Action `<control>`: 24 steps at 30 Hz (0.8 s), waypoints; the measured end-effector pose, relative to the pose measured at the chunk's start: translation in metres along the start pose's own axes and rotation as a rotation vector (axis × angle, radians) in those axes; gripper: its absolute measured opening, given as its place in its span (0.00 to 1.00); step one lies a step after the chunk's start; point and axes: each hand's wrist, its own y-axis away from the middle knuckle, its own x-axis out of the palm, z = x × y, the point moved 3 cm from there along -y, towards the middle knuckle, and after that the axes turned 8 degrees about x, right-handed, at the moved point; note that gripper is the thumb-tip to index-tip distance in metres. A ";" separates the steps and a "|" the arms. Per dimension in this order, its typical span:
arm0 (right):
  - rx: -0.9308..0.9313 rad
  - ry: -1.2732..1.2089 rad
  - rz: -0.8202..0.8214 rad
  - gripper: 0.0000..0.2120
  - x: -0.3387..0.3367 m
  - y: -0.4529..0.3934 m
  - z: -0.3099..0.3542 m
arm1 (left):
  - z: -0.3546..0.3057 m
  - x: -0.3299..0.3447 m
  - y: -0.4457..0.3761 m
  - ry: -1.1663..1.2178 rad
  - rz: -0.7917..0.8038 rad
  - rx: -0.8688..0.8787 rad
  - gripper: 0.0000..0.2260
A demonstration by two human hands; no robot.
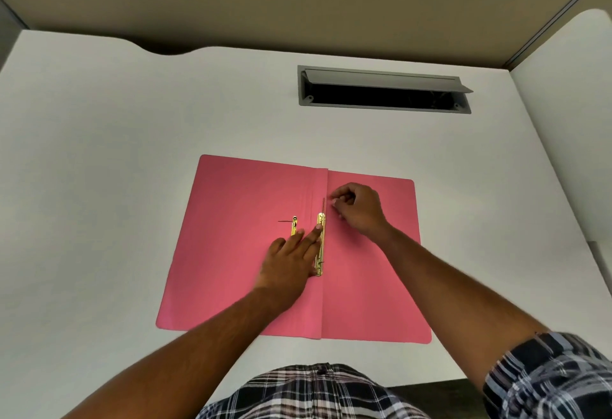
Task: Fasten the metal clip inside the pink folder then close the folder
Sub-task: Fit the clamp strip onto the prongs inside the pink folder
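The pink folder (251,253) lies open and flat on the white desk (99,153) in front of you, its spine crease running away from you down the middle. The metal clip (320,246), a brass-coloured strip, sits along that crease, with a thin prong (324,204) standing up at its far end. A second brass piece (293,226) rests on the left flap just beside it, partly under your fingers. Your left hand (288,266) is spread flat, fingertips pressing on the clip and gripping nothing. Your right hand (356,208) hovers over the right flap, fingers curled narrowly near the prong; whether they pinch it I cannot tell. A grey cable slot (384,90) is set into the desk beyond the folder.
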 end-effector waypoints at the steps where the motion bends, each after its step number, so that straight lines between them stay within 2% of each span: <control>1: 0.002 0.003 -0.060 0.06 0.003 0.010 -0.003 | 0.001 0.001 0.001 0.011 -0.012 -0.005 0.27; 3: 0.054 -0.026 -0.115 0.04 0.011 0.037 -0.010 | 0.004 0.002 0.002 0.023 -0.032 -0.006 0.27; 6: 0.227 -0.130 -0.107 0.03 0.028 0.085 -0.025 | 0.011 -0.004 0.000 0.030 -0.046 0.023 0.28; 9: 0.358 -0.142 -0.044 0.14 0.042 0.126 -0.035 | 0.021 -0.013 -0.005 0.047 -0.049 0.061 0.26; 11: 0.397 -0.164 0.019 0.17 0.048 0.145 -0.037 | 0.024 -0.018 -0.008 0.040 -0.035 0.082 0.25; 14: 0.431 -0.278 0.034 0.11 0.054 0.159 -0.040 | 0.025 -0.023 -0.013 0.034 -0.010 0.102 0.25; 19: 0.340 -0.386 -0.064 0.02 0.056 0.171 -0.046 | 0.024 -0.027 -0.013 0.039 -0.032 0.119 0.24; 24: 0.110 -0.095 -0.205 0.07 0.062 0.177 -0.046 | 0.023 -0.027 -0.013 0.010 -0.011 0.112 0.25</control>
